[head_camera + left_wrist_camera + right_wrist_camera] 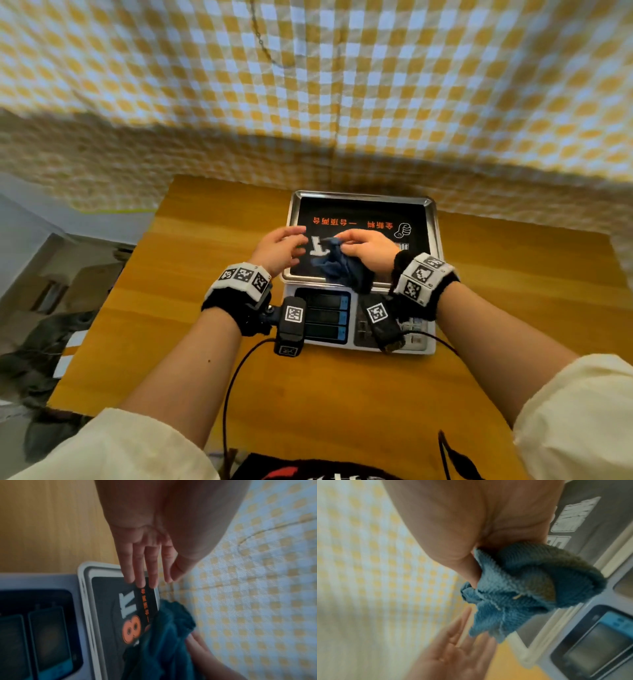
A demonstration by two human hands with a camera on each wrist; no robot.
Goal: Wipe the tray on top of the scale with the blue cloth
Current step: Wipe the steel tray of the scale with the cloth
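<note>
- Right hand has the crumpled blue knitted cloth bunched in its curled fingers, thumb pinching it in; the right wrist view shows the folds spilling out below the palm.
- Left hand is open, fingers straight and loosely spread, holding nothing, hovering at 9 o'clock of the cloth, just beside it.
- The shallow rectangular steel tray, lined with a black printed sheet, sits on the grey digital scale, dead centre on the wooden surface.
- The cloth hangs over the tray's near half, around 6 o'clock of the tray, its lower folds draping toward the near rim. Whether it actually touches the tray floor, I can't tell.
- Progress call: looks like early going. The cloth is in hand and over the target, but it's a bundle, not pressed flat, and the far half of the tray at 12 o'clock shows clean print with no cloth near it.
- The open left hand reads to me as ready to help gather or spread the cloth, or to steady the tray.
- Left to do, as I judge it: press the cloth down and sweep across the whole tray floor, corners and rim included.
- Yellow-and-white checked fabric hangs behind at 12 o'clock, well clear of the action.
</note>
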